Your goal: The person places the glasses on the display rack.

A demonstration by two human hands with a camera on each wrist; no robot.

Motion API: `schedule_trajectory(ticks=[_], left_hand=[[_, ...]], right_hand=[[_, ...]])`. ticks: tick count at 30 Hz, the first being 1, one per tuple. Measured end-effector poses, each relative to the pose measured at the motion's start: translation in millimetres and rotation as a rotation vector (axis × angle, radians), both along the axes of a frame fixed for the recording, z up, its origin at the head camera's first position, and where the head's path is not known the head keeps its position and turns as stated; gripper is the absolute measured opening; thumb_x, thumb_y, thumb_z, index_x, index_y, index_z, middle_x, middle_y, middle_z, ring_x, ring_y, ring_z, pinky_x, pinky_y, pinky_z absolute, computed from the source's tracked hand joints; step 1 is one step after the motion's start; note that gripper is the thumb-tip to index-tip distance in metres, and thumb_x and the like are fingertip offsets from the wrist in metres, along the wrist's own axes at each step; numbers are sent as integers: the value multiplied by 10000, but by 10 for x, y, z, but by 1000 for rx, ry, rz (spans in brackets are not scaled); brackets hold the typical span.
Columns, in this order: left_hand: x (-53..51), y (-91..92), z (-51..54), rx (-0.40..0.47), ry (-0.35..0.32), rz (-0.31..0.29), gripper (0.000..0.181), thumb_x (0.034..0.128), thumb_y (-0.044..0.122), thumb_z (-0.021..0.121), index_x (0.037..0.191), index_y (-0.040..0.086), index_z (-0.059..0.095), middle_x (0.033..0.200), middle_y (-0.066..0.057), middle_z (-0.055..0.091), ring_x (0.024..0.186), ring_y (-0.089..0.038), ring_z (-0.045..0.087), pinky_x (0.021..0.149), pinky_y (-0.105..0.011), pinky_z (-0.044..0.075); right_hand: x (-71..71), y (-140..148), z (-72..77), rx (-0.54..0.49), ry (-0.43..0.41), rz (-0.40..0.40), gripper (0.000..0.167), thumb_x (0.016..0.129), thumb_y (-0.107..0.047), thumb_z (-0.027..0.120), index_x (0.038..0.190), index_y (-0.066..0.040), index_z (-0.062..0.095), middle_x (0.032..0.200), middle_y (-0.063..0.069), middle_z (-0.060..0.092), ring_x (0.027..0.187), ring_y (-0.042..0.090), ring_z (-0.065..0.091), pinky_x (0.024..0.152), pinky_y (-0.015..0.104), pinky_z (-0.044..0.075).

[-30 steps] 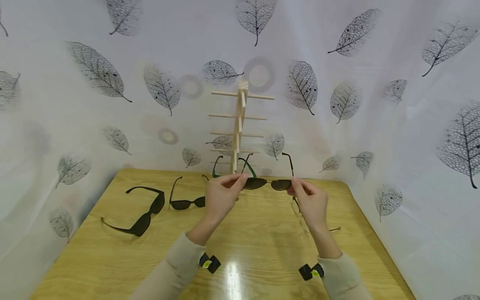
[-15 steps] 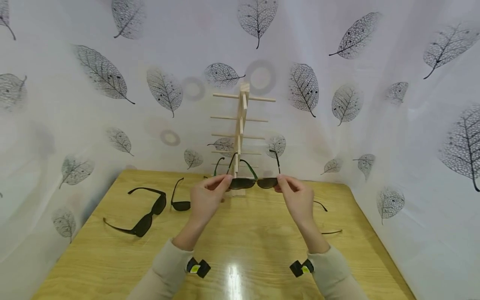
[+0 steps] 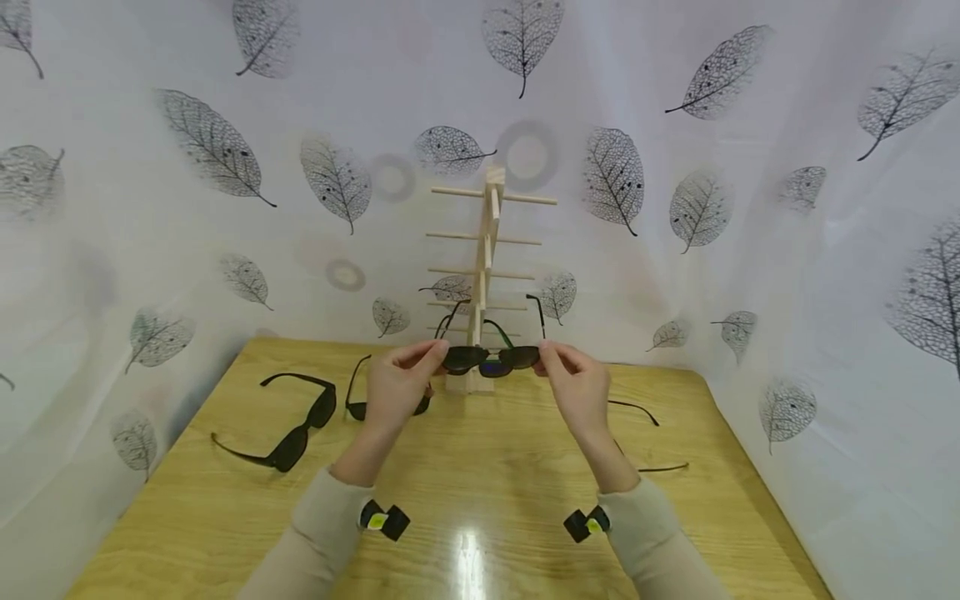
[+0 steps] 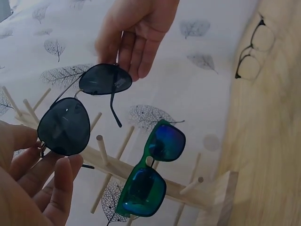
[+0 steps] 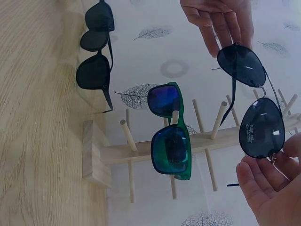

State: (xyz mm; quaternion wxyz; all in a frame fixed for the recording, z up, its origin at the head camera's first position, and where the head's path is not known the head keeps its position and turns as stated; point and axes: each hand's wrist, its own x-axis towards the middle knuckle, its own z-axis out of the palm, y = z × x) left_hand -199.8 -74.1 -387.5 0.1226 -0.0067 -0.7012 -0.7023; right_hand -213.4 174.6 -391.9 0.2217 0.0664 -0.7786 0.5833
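"Starting at the fingers, what do we see?"

"We see the left hand [image 3: 399, 383] and the right hand [image 3: 579, 387] each pinching one outer end of the dark, teardrop-lensed sunglasses with a thin metal frame [image 4: 66, 125]. They hold the pair above the table [image 3: 525, 500], temples pointing away, in front of a pale wooden peg stand [image 3: 486, 242]."

"And farther out?"

"Green-framed sunglasses with blue-green mirrored lenses [image 5: 170, 149] rest by the bridge on one of the stand's lower pegs. To the left we find chunky black sunglasses [image 3: 288, 448] and, partly behind the left hand, a second black pair [image 3: 357, 411]; to the right, eyeglasses with thin dark rims [image 4: 251, 47]."

"How about the surface and the room?"

"Our table is yellowish and wood-grained, with a bright streak of light [image 3: 470, 562] toward the front. White sheeting printed with dark skeleton leaves [image 3: 600, 75] surrounds its back and sides."

"Any writing we can read?"

"On one held lens we make out small pale print, apparently 'Polarized'; the marks beside it are too tiny for us."
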Motion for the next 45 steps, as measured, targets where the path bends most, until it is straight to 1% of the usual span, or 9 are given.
schedule_trajectory(ticks=[2, 6, 10, 15, 20, 25, 29, 37, 45], left_hand=[[-27, -16, -9, 0, 4, -5, 312, 959, 255, 807, 1175, 28, 804, 964, -183, 812, 636, -48, 719, 516, -237, 572], [-85, -64, -33, -4, -1, -16, 322, 968, 265, 797, 1189, 31, 800, 982, -191, 809, 628, -51, 707, 524, -223, 560], [-147, -120, -43, -5, -32, -17, 345, 965, 309, 799, 1215, 70, 800, 1127, -153, 802, 693, -52, 731, 547, -233, 559], [-225, -172, -49, -8, -59, -17, 401, 962, 348, 798, 1258, 78, 781, 1174, -145, 794, 756, -92, 764, 536, -248, 559], [-302, -193, -72, -3, -70, -11, 415, 968, 357, 791, 1262, 65, 775, 1134, -116, 807, 768, -98, 778, 516, -245, 543], [-377, -199, -83, 6, -84, 8, 377, 984, 340, 773, 1250, 72, 781, 1050, -108, 820, 721, -47, 759, 474, -214, 490], [-431, -203, -75, 18, -102, 19, 350, 993, 329, 762, 1248, 90, 783, 1096, -123, 813, 744, -77, 774, 464, -198, 464], [-492, -236, -77, 13, -104, -9, 384, 990, 312, 768, 1284, 65, 762, 1224, -156, 776, 758, -113, 790, 493, -217, 488], [-537, -261, -81, 10, -113, -38, 404, 1007, 282, 746, 1318, 25, 731, 1310, -190, 734, 713, -61, 764, 489, -192, 487]], right_hand=[[-25, -15, -8, 2, -1, 1, 275, 1031, -279, 715, 1098, -37, 826, 894, 225, 791, 745, 219, 788, 810, 421, 659], [-82, -47, -25, 14, -9, 0, 285, 1038, -286, 703, 1095, -35, 827, 887, 215, 792, 732, 181, 780, 784, 289, 647], [-139, -87, -30, 30, -22, -3, 293, 1038, -287, 703, 1099, -28, 824, 881, 216, 791, 710, 126, 765, 747, 178, 599], [-197, -136, -26, 32, -29, -6, 299, 1036, -268, 704, 1111, -2, 815, 860, 203, 791, 714, 201, 777, 744, 254, 634], [-251, -175, -31, 23, -46, -7, 289, 1041, -243, 692, 1127, 7, 807, 886, 233, 786, 702, 160, 770, 768, 375, 663], [-312, -198, -44, 21, -42, -9, 297, 1037, -224, 693, 1134, 36, 796, 895, 239, 787, 702, 139, 771, 724, 318, 658], [-343, -215, -52, 10, -51, -9, 289, 1034, -227, 698, 1131, 25, 801, 908, 262, 781, 681, 102, 756, 683, 228, 632], [-366, -219, -80, 4, -76, -11, 303, 1035, -239, 700, 1146, 27, 796, 924, 269, 782, 783, 353, 792, 660, 172, 603], [-385, -214, -92, 31, -75, -16, 296, 1035, -282, 701, 1145, -31, 814, 926, 265, 781, 663, 11, 712, 682, 215, 617]])
